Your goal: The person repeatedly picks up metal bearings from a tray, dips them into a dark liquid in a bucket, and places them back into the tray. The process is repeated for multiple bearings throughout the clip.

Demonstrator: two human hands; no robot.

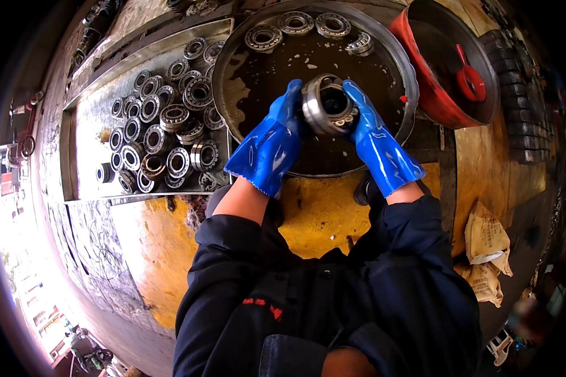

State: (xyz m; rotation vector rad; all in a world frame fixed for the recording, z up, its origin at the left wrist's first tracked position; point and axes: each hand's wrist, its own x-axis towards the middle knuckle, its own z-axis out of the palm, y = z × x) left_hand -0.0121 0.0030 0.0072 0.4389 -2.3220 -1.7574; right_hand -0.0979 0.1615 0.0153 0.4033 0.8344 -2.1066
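Note:
A large steel roller bearing [316,112] is held tilted between my two hands, its bore and some rollers showing. My left hand [274,133], in a shiny blue rubber glove, grips its left side; those fingers are partly hidden. My right hand [372,129], gloved the same way, holds the right side with fingers along the outer ring. Beneath them spreads a wide round metal pan [411,94] of dark brown liquid. Several bearings, among them a flat-lying bearing [295,22] and a tilted bearing [361,44], rest along the pan's far side.
To the left, a shallow metal tray [87,119] carries many loose bearings [149,108]. A red-sided round tub [415,69] stands at right with a red ring-shaped tool [470,83] inside. Dark stacked parts [521,103] line the far right; crumpled tan sacks [487,235] lie nearer.

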